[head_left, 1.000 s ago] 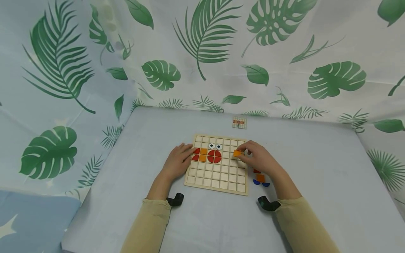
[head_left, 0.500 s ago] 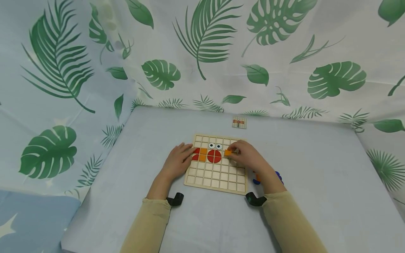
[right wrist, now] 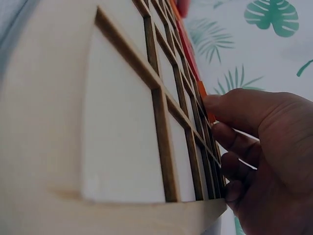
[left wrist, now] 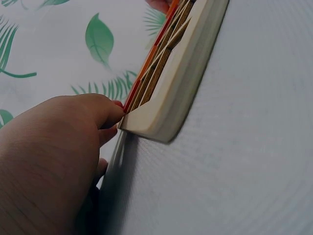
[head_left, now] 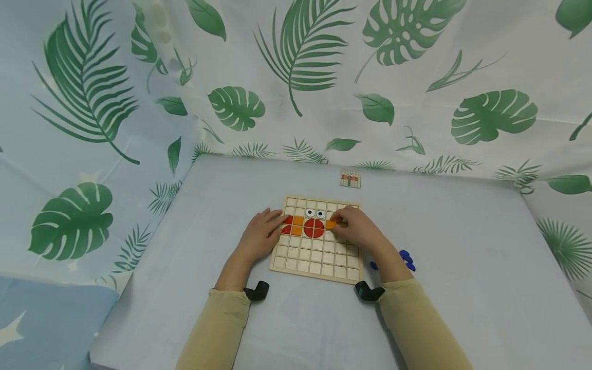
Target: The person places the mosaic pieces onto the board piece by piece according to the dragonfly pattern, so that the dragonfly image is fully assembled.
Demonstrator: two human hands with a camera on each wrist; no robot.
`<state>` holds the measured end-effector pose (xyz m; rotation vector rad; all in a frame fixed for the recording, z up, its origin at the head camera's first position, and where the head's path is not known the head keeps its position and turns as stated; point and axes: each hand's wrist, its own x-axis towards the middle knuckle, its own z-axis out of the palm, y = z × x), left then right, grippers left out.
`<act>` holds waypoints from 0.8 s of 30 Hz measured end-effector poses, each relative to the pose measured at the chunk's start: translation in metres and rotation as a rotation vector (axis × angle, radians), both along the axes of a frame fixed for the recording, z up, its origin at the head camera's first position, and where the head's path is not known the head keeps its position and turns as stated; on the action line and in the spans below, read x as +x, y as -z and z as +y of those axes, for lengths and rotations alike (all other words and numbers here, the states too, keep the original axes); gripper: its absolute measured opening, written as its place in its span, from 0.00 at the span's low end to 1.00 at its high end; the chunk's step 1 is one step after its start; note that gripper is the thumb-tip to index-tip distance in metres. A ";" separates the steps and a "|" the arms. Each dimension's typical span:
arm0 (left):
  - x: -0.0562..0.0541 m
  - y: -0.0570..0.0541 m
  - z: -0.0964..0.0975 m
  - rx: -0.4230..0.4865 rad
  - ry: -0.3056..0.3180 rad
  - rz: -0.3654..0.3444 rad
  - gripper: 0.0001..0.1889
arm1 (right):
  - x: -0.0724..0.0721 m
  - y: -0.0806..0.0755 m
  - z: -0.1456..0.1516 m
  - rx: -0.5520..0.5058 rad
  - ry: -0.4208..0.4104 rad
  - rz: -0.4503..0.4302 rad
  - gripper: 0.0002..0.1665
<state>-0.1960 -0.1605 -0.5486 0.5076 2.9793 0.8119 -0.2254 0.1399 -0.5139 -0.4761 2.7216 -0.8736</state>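
Note:
My right hand [head_left: 353, 227] pinches an orange square tile [head_left: 330, 224] between thumb and fingers, over the gridded wooden board [head_left: 319, 270], just right of the red circle [head_left: 313, 228]. In the right wrist view, this orange tile [right wrist: 203, 91] sits at the grid beside the red pieces. My left hand [head_left: 259, 236] rests at the board's left edge with fingers relaxed, fingertips by the red tiles [head_left: 286, 230]. The left wrist view has its thumb against the board's corner [left wrist: 146, 122]. Two orange squares [head_left: 297, 226] and two eye pieces [head_left: 315, 213] lie in the grid.
Several blue pieces [head_left: 407, 259] lie right of the board, partly hidden by my right forearm. A small pattern card [head_left: 350, 179] lies behind the board. Leaf-printed cloth [head_left: 314, 118] stands behind the white tabletop. A black wrist camera [head_left: 369, 291] projects from my right cuff.
My right hand has carried the orange tile leftward across the board and down beside the red circle. My left hand has stayed at the board's edge.

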 end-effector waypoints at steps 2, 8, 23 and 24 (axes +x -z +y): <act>0.000 -0.001 0.000 0.006 0.003 0.003 0.23 | 0.000 0.001 0.000 0.001 0.004 0.005 0.15; 0.000 -0.001 0.000 0.007 0.001 -0.007 0.23 | 0.000 0.001 -0.001 0.000 0.012 0.011 0.14; 0.001 -0.001 0.000 0.012 0.004 0.000 0.23 | 0.000 0.005 -0.001 -0.015 -0.001 0.036 0.15; 0.000 -0.001 0.000 0.013 0.005 0.001 0.23 | 0.000 0.005 -0.001 -0.017 0.000 0.036 0.15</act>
